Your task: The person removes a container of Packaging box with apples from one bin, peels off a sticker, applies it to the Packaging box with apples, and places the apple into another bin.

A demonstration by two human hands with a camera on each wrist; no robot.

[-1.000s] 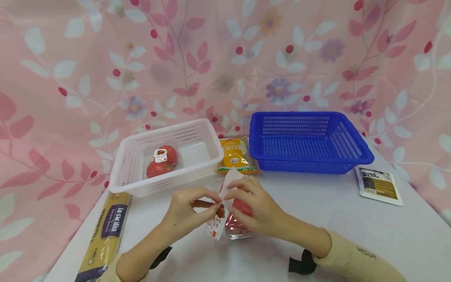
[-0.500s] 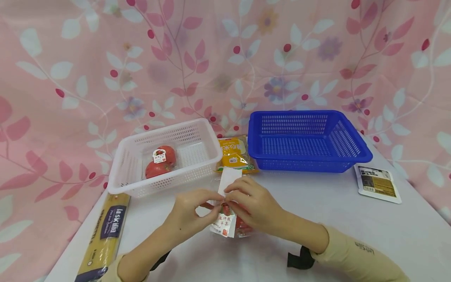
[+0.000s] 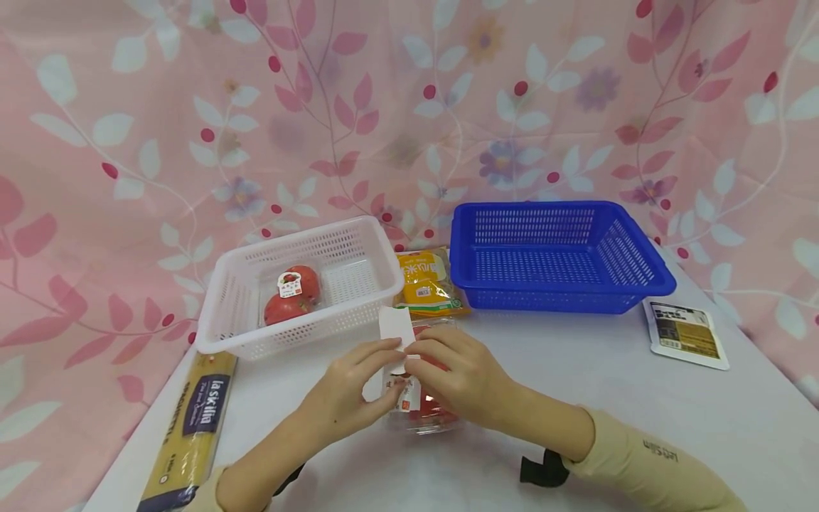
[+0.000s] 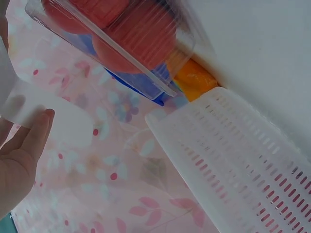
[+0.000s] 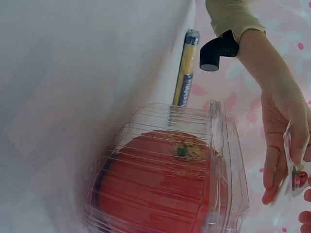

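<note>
A paper label point(image 3: 398, 328), blank white at its upper part and printed lower down, stands between my two hands above a clear plastic box of red apples point(image 3: 435, 409). My left hand point(image 3: 348, 387) holds it at the left, index fingertip and thumb spread on it. From the right side, my right hand point(image 3: 463, 370) pinches the same label and partly covers the box. Seen in the left wrist view, fingers grip the bent white label point(image 4: 58, 121). Under ridged plastic in the right wrist view sits an apple point(image 5: 150, 179), apart from the hands.
A white basket point(image 3: 307, 334) at the left contains another labelled box of apples point(image 3: 291, 302). Behind the hands lies a yellow food bag point(image 3: 427, 283). The blue basket point(image 3: 563, 302) stands at back right. A spaghetti pack point(image 3: 195, 427) lies left, a flat pouch point(image 3: 687, 334) far right.
The label's blank upper end has swung to the left, and less of its printed part shows. My left thumb has moved down, away from the index finger. My right hand stays nearly in place.
</note>
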